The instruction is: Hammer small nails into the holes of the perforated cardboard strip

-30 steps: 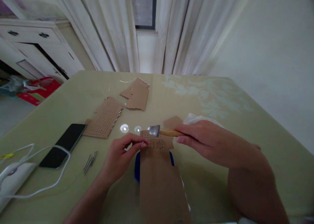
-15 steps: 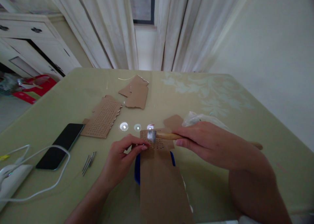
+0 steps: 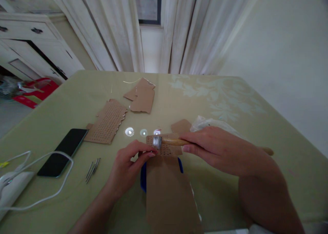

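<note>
My right hand (image 3: 207, 146) grips the wooden handle of a hammer (image 3: 171, 142), held level with its metal head just above the far end of a long cardboard piece (image 3: 171, 193). Rows of small holes dot that end. My left hand (image 3: 133, 162) is pinched closed at the cardboard's left edge, its fingertips right beside the hammer head. Whatever the fingertips hold is too small and covered to make out. Beneath the cardboard, parts of a blue object (image 3: 143, 179) show at both sides. Several nails (image 3: 92, 170) lie on the table to the left of my left hand.
A hole-dotted cardboard piece (image 3: 107, 122) and torn cardboard scraps (image 3: 143, 99) lie farther back. At left are a phone (image 3: 63, 153), a white cable (image 3: 61, 193) and a white power strip (image 3: 15, 189). A clear plastic bag (image 3: 212, 122) sits behind my right hand.
The hammer head has shifted very slightly left and now overlaps the left fingertips a little more. Otherwise both hands and the cardboard look the same.
</note>
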### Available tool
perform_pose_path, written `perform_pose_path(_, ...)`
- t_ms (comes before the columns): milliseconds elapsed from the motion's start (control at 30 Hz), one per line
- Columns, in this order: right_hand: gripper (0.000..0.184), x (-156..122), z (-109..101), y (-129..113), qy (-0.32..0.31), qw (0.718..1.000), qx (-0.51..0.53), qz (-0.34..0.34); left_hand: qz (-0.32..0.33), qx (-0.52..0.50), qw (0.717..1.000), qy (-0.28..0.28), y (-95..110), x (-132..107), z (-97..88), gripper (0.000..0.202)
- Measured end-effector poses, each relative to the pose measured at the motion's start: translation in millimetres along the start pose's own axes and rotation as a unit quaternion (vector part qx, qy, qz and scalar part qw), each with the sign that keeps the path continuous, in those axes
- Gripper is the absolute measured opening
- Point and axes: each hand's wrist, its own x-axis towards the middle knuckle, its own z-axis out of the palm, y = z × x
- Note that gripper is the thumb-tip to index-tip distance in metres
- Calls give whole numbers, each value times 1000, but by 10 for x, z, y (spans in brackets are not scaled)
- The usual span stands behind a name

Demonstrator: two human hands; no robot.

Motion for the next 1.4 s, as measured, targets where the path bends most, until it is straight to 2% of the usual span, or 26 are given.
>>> perform_pose_path(167, 36, -13, -16, -4, 6, 1000, 4, -2, 16, 9, 1000, 6, 16, 2, 8, 15)
perform_pose_path(833, 41, -73, -51, -22, 10, 1000, 13, 2, 7, 15, 1000, 8, 10, -8, 20, 13)
perform_pose_path(1000, 40, -81, -60, -8, 9, 999, 32, 4, 16, 17, 1000, 8, 21, -3, 25, 13)
perform_pose_path(1167, 45, -108, -73, -12, 32, 997, 70, -26, 15, 11, 1000, 0, -23, -5, 23, 11)
perform_pose_path(1400, 38, -141, -80, -68, 7, 994, 109, -25, 14, 31, 999, 5, -32, -23, 52, 11)
